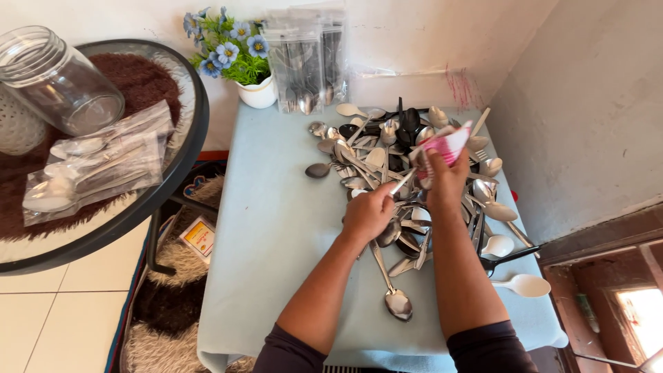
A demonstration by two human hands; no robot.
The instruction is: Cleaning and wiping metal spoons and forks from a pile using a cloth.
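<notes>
a pale blue cloth-covered table (276, 228) bears a heap of mixed steel, white and black spoons (414, 173) at two o'clock, within reach; right hand (445, 181) clutches a pink-and-white pouch (442, 146), left hand (369, 213) pinches a white plastic utensil (402, 182), seemingly feeding it in

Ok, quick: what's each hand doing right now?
Left hand: closed on the handle of a white utensil above the cutlery pile.
Right hand: closed on a pink-and-white packet.
</notes>
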